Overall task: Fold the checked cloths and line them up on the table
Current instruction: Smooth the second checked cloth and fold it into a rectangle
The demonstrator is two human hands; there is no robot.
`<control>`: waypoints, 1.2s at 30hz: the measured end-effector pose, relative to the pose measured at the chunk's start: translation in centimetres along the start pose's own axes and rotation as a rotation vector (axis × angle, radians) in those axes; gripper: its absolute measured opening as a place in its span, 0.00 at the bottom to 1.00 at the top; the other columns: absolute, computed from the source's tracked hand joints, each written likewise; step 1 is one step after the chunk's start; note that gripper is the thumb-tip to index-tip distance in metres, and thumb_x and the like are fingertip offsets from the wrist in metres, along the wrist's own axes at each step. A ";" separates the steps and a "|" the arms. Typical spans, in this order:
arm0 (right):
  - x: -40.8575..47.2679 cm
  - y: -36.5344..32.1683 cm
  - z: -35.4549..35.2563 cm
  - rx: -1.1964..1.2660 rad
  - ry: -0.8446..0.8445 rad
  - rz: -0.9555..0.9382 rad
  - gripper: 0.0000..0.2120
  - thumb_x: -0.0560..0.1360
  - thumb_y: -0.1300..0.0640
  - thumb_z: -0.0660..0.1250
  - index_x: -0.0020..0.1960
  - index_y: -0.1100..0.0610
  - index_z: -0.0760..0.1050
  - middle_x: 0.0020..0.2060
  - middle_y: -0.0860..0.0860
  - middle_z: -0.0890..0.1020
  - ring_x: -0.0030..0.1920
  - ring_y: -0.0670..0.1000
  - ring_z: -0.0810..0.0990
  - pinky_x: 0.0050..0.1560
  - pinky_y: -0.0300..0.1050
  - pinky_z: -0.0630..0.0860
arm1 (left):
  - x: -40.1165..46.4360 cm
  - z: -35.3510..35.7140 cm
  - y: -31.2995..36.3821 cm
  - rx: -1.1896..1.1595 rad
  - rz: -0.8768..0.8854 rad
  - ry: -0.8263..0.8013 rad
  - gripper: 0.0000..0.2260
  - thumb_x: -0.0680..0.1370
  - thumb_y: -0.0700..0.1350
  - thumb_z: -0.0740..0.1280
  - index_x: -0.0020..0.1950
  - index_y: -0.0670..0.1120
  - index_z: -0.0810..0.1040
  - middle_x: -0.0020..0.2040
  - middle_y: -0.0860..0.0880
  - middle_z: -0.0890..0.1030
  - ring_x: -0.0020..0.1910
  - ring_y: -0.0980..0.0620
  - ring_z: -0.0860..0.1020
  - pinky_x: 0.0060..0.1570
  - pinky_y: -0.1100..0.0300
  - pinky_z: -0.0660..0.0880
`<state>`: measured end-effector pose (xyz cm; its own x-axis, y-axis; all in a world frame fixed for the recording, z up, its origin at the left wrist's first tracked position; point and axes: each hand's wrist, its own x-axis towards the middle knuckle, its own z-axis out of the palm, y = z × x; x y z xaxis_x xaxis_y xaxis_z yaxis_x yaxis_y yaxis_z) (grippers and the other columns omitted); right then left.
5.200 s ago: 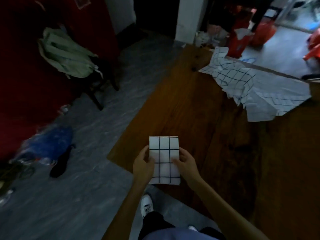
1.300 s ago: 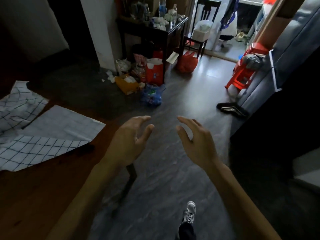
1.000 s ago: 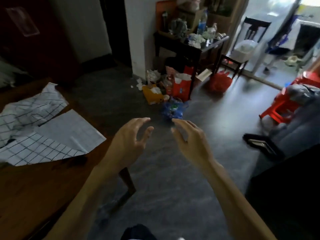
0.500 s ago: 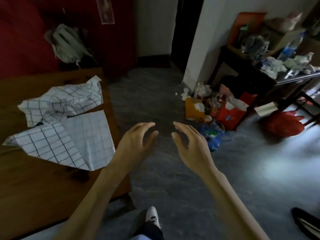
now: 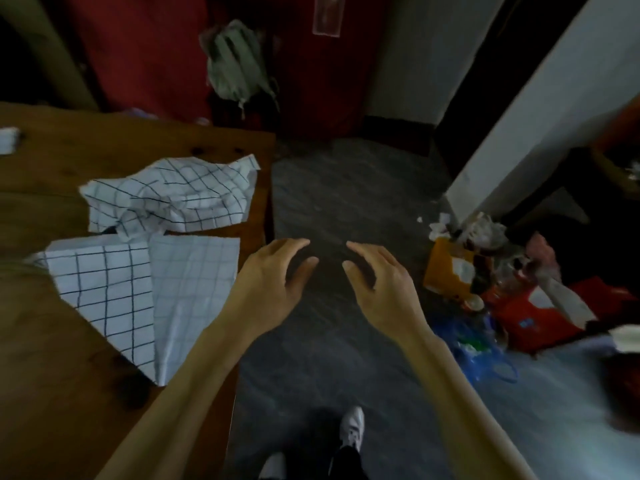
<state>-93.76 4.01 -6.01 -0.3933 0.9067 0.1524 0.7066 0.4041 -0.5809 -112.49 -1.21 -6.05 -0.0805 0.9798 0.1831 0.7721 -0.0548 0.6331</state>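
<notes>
Two unfolded white cloths with dark checks lie on the wooden table (image 5: 52, 393) at the left. The far cloth (image 5: 173, 195) is crumpled near the table's right edge. The near cloth (image 5: 138, 289) lies flatter, one corner pointing toward me. My left hand (image 5: 273, 282) hovers just past the table's right edge, beside the near cloth, fingers relaxed and empty. My right hand (image 5: 381, 289) hangs over the floor a little to the right, also empty with loosely spread fingers. A small white object (image 5: 8, 140), perhaps a folded cloth, shows at the far left table edge.
Dark stone floor (image 5: 329, 202) lies right of the table. A heap of bags and litter (image 5: 491, 285) sits by the white pillar (image 5: 519, 133). A grey-green backpack (image 5: 235, 64) hangs against the red wall. My white shoe (image 5: 351, 427) is below.
The view has swung left, bringing the table and both loose cloths closer. Both hands stay empty and held out in front; the folded cloth held five seconds ago is gone from them.
</notes>
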 end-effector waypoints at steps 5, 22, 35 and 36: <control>7.3 3.2 0.5 0.027 -0.112 -0.155 0.18 0.79 0.47 0.61 0.68 0.49 0.70 0.63 0.45 0.75 0.59 0.40 0.73 0.57 0.33 0.69 | 4.4 1.4 -0.6 0.094 -0.159 0.103 0.23 0.77 0.59 0.55 0.66 0.48 0.71 0.58 0.50 0.77 0.55 0.53 0.76 0.53 0.59 0.74; 21.8 0.3 7.3 0.218 -0.672 -0.678 0.19 0.80 0.46 0.59 0.69 0.50 0.69 0.66 0.46 0.72 0.66 0.43 0.69 0.67 0.43 0.66 | 4.0 2.1 -1.3 0.266 -0.933 0.499 0.22 0.78 0.59 0.55 0.69 0.53 0.68 0.68 0.51 0.72 0.64 0.52 0.71 0.62 0.52 0.72; 24.4 -1.2 21.4 -0.040 -0.963 -0.853 0.19 0.79 0.50 0.62 0.68 0.52 0.70 0.64 0.49 0.75 0.64 0.49 0.73 0.65 0.49 0.72 | -1.5 9.7 -14.0 0.126 -1.267 0.394 0.22 0.77 0.54 0.65 0.69 0.46 0.71 0.65 0.45 0.74 0.62 0.46 0.73 0.60 0.53 0.70; 24.3 -1.2 22.3 -0.052 -0.990 -0.855 0.19 0.79 0.50 0.62 0.68 0.53 0.70 0.64 0.49 0.75 0.64 0.49 0.73 0.65 0.51 0.72 | -1.9 10.6 -14.9 0.130 -1.278 0.353 0.23 0.76 0.54 0.66 0.68 0.46 0.72 0.64 0.44 0.75 0.60 0.45 0.74 0.59 0.52 0.71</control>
<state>-117.28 22.85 -19.48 -0.9733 -0.1009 -0.2060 0.0324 0.8286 -0.5589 -117.15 -0.20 -23.77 -0.9315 0.2257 -0.2853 0.0850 0.8976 0.4325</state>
